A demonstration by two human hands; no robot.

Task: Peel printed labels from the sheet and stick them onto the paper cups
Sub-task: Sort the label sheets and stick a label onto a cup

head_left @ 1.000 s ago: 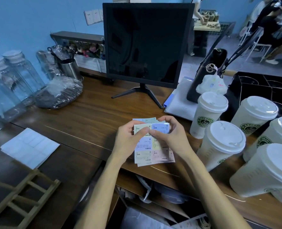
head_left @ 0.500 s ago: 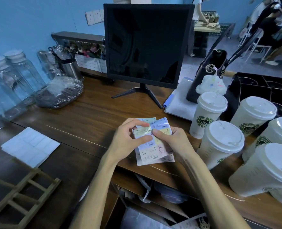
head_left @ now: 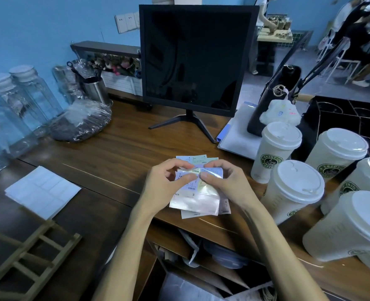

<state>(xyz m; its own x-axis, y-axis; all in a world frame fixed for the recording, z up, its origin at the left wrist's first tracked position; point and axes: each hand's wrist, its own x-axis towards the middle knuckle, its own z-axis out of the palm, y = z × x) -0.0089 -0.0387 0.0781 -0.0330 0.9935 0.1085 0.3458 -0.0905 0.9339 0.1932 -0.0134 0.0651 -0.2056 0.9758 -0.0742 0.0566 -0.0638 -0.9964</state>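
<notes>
left hand (head_left: 165,183) pinches label sheet (head_left: 198,192) above the surface (head_left: 119,153) | right hand (head_left: 222,183) pinches a label (head_left: 210,171) at its top edge | step: peeling, apparently | next: lift label free, press onto nearest paper cup (head_left: 292,190)

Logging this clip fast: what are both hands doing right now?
Left hand: pinching the label sheet.
Right hand: pinching the same sheet at its top edge.
</notes>
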